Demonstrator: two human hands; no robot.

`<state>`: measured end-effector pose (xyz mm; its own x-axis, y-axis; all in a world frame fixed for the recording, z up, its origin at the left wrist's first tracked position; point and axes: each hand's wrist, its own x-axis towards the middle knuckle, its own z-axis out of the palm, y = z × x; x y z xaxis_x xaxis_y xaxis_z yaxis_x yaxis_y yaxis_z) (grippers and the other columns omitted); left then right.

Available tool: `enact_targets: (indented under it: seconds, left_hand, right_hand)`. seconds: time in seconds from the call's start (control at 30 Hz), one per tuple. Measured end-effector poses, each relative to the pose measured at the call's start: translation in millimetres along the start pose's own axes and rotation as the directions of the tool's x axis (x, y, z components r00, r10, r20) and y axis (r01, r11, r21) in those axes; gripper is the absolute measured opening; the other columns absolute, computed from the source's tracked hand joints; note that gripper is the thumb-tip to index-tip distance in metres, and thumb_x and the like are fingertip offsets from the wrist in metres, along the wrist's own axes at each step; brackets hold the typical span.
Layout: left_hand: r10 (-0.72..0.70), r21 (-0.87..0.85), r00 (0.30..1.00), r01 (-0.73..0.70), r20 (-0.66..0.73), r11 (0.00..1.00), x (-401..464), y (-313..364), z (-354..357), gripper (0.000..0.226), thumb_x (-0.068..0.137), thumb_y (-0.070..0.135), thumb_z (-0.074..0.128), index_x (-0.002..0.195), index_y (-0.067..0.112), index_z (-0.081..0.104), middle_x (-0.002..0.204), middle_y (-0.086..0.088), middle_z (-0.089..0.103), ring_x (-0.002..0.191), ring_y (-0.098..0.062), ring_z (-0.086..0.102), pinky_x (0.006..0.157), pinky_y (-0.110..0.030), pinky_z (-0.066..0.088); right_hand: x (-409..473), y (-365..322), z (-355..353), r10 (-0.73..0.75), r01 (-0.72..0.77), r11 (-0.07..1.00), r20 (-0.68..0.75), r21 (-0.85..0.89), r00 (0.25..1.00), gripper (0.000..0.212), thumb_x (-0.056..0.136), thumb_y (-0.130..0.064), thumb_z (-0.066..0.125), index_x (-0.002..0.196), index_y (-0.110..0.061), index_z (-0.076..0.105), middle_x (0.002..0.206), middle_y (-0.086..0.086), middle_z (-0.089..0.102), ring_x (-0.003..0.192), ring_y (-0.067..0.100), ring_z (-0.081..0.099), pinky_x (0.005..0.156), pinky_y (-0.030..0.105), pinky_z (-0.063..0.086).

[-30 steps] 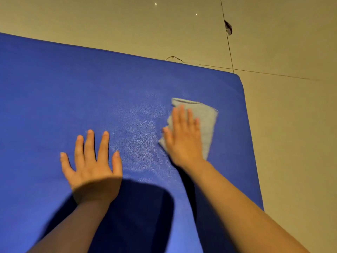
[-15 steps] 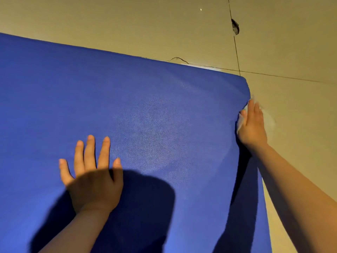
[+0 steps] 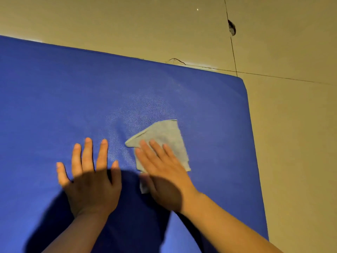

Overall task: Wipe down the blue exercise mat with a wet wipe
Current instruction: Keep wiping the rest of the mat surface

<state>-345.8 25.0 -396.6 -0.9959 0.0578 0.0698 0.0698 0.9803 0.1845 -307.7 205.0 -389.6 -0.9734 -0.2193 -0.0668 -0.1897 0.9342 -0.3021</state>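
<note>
Looks like I'm down on the floor of some indoor room, home or gym, can't really say which. Big glossy beige floor tiles (image 3: 282, 143) fill the top and right of the frame, with dark grout lines (image 3: 234, 57) and a chipped spot (image 3: 232, 27) upper right.

No readable text, labels, brands, numbers or signs anywhere in view. Checked the blue textured exercise mat (image 3: 54, 106), the pale grey folded wet wipe (image 3: 164, 136) and the beige tiled floor (image 3: 291, 125): all plain, no print or logo legible on any of them.
</note>
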Motion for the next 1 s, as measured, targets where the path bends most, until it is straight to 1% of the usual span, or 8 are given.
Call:
enact_targets:
  seconds: [0.1,0.23,0.4,0.53,0.67,0.8,0.9,1.0]
  left_hand:
    - [0.005,-0.009,1.000,-0.005,-0.013,1.000,-1,0,2,0.059,0.093,0.043,0.031,0.142,0.016,0.049,0.152,-0.015,0.038,0.142,-0.034,0.030,0.111,-0.061,0.013]
    - [0.008,-0.017,1.000,-0.009,-0.020,1.000,-1,-1,1,0.059,0.093,0.042,0.032,0.141,0.015,0.051,0.151,-0.017,0.040,0.141,-0.036,0.032,0.109,-0.062,0.016]
    - [0.006,-0.002,1.000,-0.006,0.002,1.000,1,0,0,0.060,0.091,0.042,0.032,0.141,0.015,0.051,0.151,-0.017,0.039,0.141,-0.035,0.031,0.108,-0.061,0.017]
    - [-0.001,-0.004,1.000,0.001,-0.002,1.000,-1,2,-1,0.059,0.091,0.041,0.033,0.140,0.014,0.050,0.150,-0.018,0.039,0.141,-0.035,0.030,0.108,-0.061,0.016]
    - [0.037,-0.004,0.999,-0.038,-0.032,0.999,-2,-1,1,0.057,0.094,0.040,0.032,0.143,0.015,0.046,0.152,-0.017,0.036,0.142,-0.035,0.029,0.110,-0.060,0.015]
    - [0.049,0.003,0.998,-0.049,-0.047,0.999,-4,-3,3,0.056,0.096,0.041,0.030,0.144,0.015,0.045,0.153,-0.016,0.035,0.143,-0.035,0.028,0.111,-0.060,0.014]
    - [0.046,0.009,0.998,-0.045,-0.043,0.999,-3,-2,2,0.056,0.095,0.040,0.032,0.142,0.014,0.048,0.151,-0.017,0.037,0.141,-0.036,0.030,0.109,-0.062,0.016]
    - [0.020,0.001,1.000,-0.020,-0.009,1.000,-1,1,-1,0.058,0.092,0.040,0.033,0.140,0.013,0.051,0.150,-0.018,0.039,0.141,-0.036,0.031,0.108,-0.063,0.017]
  right_hand:
    - [36,-4,4,-0.108,0.109,0.993,0.026,-0.052,0.994,0.055,0.102,-0.040,0.024,0.149,-0.015,0.038,0.156,0.004,0.035,0.145,0.023,0.028,0.120,0.040,0.013]
    - [46,94,-23,0.259,-0.263,0.961,-0.052,-0.091,0.964,0.067,0.096,-0.050,0.015,0.153,-0.016,0.024,0.160,0.003,0.018,0.148,0.020,0.016,0.117,0.041,0.006]
    - [-3,217,-73,0.799,-0.800,0.600,-0.037,-0.018,0.600,0.063,0.103,-0.039,0.008,0.155,-0.005,0.002,0.163,0.015,0.002,0.151,0.024,-0.002,0.121,0.039,-0.003]
    - [-10,187,-65,0.840,-0.817,0.543,-0.096,0.196,0.535,0.056,0.107,-0.031,0.018,0.156,-0.006,0.005,0.164,0.011,0.002,0.151,0.023,0.000,0.122,0.035,0.000]
    - [-12,116,-45,0.724,-0.711,0.690,-0.141,0.135,0.675,0.061,0.099,-0.033,0.016,0.154,-0.006,0.016,0.162,0.013,0.012,0.150,0.032,0.008,0.121,0.039,0.002]
    - [-1,27,-12,0.155,-0.155,0.988,-0.016,0.000,0.988,0.055,0.102,-0.032,0.023,0.151,-0.009,0.031,0.158,0.010,0.027,0.146,0.032,0.024,0.117,0.044,0.013]
    - [43,32,-14,-0.002,0.005,0.998,0.043,-0.057,0.999,0.056,0.102,-0.043,0.024,0.150,-0.017,0.037,0.157,0.006,0.034,0.144,0.027,0.030,0.117,0.041,0.014]
    - [71,99,-36,0.220,-0.220,0.972,-0.007,-0.085,0.976,0.065,0.097,-0.053,0.020,0.154,-0.021,0.022,0.162,0.004,0.017,0.150,0.024,0.015,0.118,0.036,0.001]
